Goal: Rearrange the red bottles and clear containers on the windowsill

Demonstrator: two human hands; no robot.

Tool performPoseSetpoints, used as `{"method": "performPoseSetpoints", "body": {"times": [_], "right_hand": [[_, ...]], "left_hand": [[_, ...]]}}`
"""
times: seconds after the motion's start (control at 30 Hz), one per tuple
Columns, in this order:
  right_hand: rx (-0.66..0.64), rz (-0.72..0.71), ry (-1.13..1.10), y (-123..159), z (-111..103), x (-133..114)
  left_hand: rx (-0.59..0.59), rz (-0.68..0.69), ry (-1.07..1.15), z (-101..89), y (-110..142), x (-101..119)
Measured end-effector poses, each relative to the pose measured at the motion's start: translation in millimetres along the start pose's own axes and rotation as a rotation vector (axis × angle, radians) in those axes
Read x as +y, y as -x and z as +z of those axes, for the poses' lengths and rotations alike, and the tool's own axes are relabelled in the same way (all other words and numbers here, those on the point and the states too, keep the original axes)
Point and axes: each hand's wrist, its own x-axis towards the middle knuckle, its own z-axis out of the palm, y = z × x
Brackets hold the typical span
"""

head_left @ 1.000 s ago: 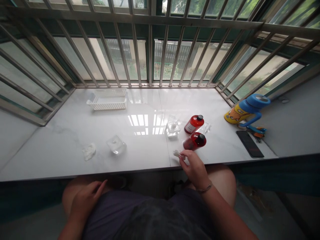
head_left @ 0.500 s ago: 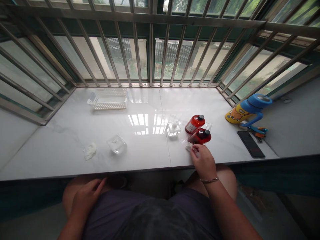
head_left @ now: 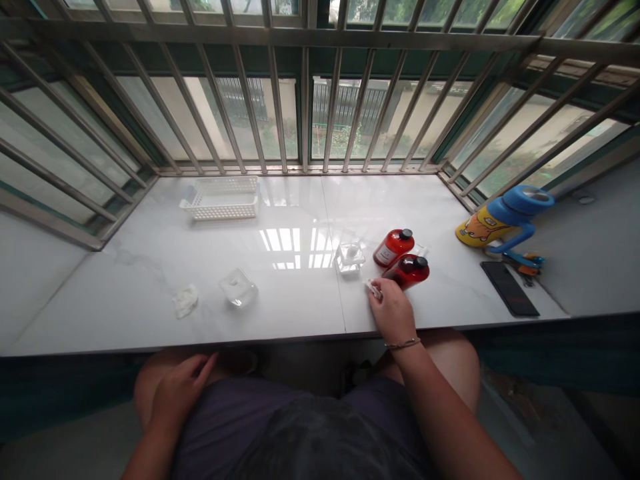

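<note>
Barred bay window point(head_left: 350, 41), by which the far side of the area is closed. White marble-patterned counter point(head_left: 295, 300), set below it. One perforated white basket point(head_left: 220, 212), placed at the back left. One blue-and-yellow handled flask point(head_left: 483, 228), stood at the right. Left hand point(head_left: 181, 387), laid slack on the thigh, thumb parted from fingers. Right hand point(head_left: 394, 312), fingertips pinched on a white scrap. Two dark-capped red bottles: farther bottle point(head_left: 393, 249), nearer bottle point(head_left: 409, 269), partly covered by the right hand; contact cannot be told. Black smartphone point(head_left: 510, 289), laid flat. Clear square glass bottle point(head_left: 349, 260). Clear square dish point(head_left: 239, 290). Crumpled white tissue point(head_left: 185, 302). White scrap point(head_left: 373, 289), held near the glass bottle.
</note>
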Motion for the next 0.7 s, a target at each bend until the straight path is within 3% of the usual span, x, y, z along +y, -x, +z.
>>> {"method": "performPoseSetpoints", "body": {"times": [0.43,0.57,0.7], "right_hand": [[-0.143,0.023,0.124,-20.0,8.6,-15.5],[-0.195,-0.054,0.145,0.1,8.0,-41.8],[-0.289,-0.165,0.048,30.7,8.7,-87.1]], "left_hand": [[-0.021,0.005,-0.051,19.0,10.4,-24.6],[-0.020,0.023,-0.052,23.4,12.8,-31.7],[-0.028,0.035,-0.065,25.4,13.2,-34.1]]}}
